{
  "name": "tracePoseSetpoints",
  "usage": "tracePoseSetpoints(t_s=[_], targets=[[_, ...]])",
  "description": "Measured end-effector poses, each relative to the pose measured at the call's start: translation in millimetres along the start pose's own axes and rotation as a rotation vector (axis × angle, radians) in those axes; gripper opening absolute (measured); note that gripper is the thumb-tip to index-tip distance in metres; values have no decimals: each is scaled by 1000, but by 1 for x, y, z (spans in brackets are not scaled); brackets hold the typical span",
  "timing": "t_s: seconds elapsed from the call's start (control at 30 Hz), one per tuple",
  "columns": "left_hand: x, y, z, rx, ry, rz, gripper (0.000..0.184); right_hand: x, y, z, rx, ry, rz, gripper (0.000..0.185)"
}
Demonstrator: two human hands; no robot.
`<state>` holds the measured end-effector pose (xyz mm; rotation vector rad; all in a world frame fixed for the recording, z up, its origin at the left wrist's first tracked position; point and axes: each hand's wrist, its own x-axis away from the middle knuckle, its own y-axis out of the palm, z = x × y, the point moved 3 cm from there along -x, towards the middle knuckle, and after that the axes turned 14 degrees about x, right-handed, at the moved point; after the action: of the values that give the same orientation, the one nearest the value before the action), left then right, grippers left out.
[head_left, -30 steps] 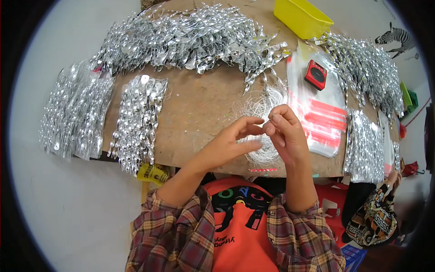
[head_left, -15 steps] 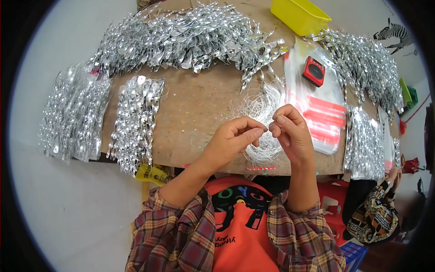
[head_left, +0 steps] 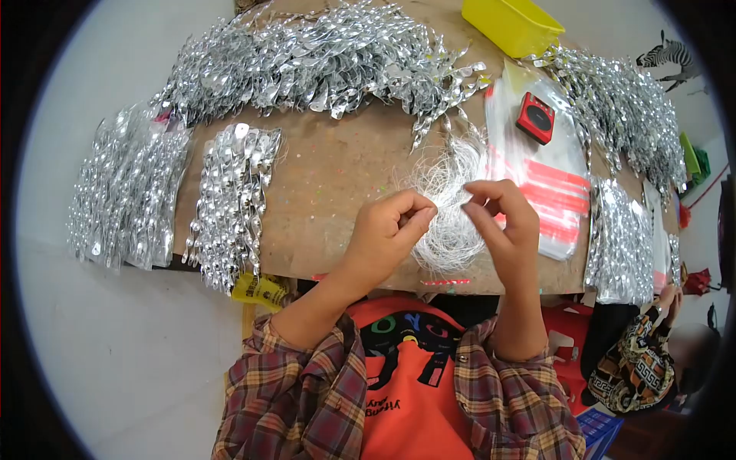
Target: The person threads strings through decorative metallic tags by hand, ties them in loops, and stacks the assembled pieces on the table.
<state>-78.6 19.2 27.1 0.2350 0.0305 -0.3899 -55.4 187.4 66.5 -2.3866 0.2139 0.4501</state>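
Starting at the far left: got a wide batch of silver twisted strands in clear plastic (head_left: 126, 188), hanging past the edge of the brown counter (head_left: 322, 169). Next, a big glittery silver heap (head_left: 307, 61) spread along the far side, and nearer, a smaller silver strand bundle (head_left: 234, 199) lying near the left end. Also spotting a yellow printed bag (head_left: 259, 291) just below the counter edge.

Moving to the left hand (head_left: 386, 230): held up over the counter, grip closed, thumb and index tips together. Can't tell if pinching a fine thread or nothing, too small to see, sorry. Just past those fingertips, under and between both hands, seeing the loose tangle of white thread (head_left: 452, 238) lying on the counter.

Then the right hand (head_left: 510, 222): grip slightly open, thumb and index tips a little apart, pointed at the left one. Can't make out anything held there either.

Further right, getting a yellow plastic bin (head_left: 510, 27) at the far side, then a stack of clear bags with red bands (head_left: 556, 203) with a red and black speaker-like device (head_left: 536, 118) on top. Finishing with another silver heap (head_left: 625, 107), a flat silver bundle (head_left: 619, 238) nearer, and a co-worker in a patterned top (head_left: 632, 368).
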Motion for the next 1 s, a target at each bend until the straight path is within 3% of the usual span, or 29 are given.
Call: tracePoseSetpoints(t_s=[0.1, 0.23, 0.37, 0.4, 0.43, 0.5, 0.57, 0.67, 1.0], targets=[[2, 2, 3, -158, 121, 8, 12, 4, 4, -24, 367, -247, -35, 21], [4, 5, 8, -339, 338, -28, 11, 3, 11, -23, 472, -344, -8, 16], [7, 7, 14, -391, 275, -26, 11, 5, 13, -19, 435, -328, 49, 12], [9, 7, 11, -202, 157, 7, 12, 6, 15, -17, 436, -327, 51, 12], [9, 7, 7, -13, 40, 40, 12, 7, 16, -12, 292, -246, 62, 10], [8, 6, 2, 69, 52, 10, 13, 9, 17, -8, 146, -167, 72, 8], [8, 6, 2, 147, 66, -9, 14, 10, 27, 2, -659, 241, -128, 9], [10, 7, 6, 248, 108, 28, 14, 11, 39, 7, -927, 258, -176, 7], [10, 2, 5, 314, 88, 83, 15, 10, 43, 10, -988, 360, -290, 11]])
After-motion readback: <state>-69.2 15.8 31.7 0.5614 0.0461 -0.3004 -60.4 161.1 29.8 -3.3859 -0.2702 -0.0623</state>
